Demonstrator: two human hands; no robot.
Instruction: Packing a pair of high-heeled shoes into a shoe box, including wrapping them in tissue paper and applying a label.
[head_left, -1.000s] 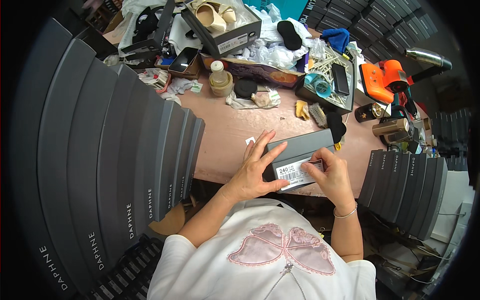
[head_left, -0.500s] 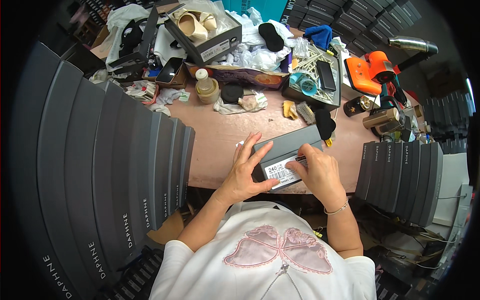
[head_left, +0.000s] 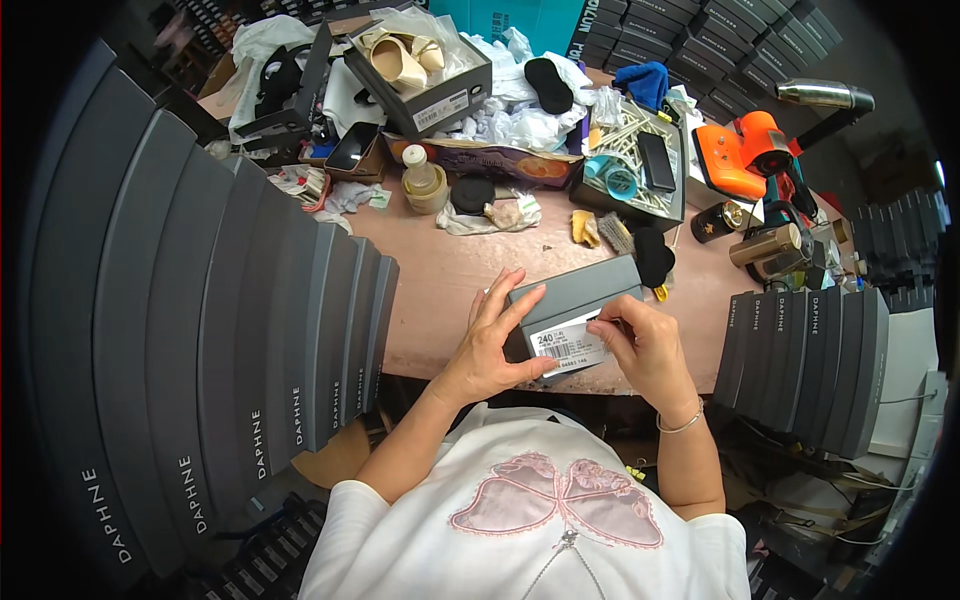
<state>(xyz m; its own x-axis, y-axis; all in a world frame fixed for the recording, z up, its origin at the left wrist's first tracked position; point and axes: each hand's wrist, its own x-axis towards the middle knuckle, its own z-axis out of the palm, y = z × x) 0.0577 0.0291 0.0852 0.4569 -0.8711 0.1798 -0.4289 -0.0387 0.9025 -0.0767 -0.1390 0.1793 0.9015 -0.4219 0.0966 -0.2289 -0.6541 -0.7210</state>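
The left hand lies spread over the grey box, gripping its near end. The right hand pinches the white label on that end.

Grey shoebox at worktop front edge w/ white rectangular label on its end; open box w/ beige shoes at back; grey box stacks L & R.
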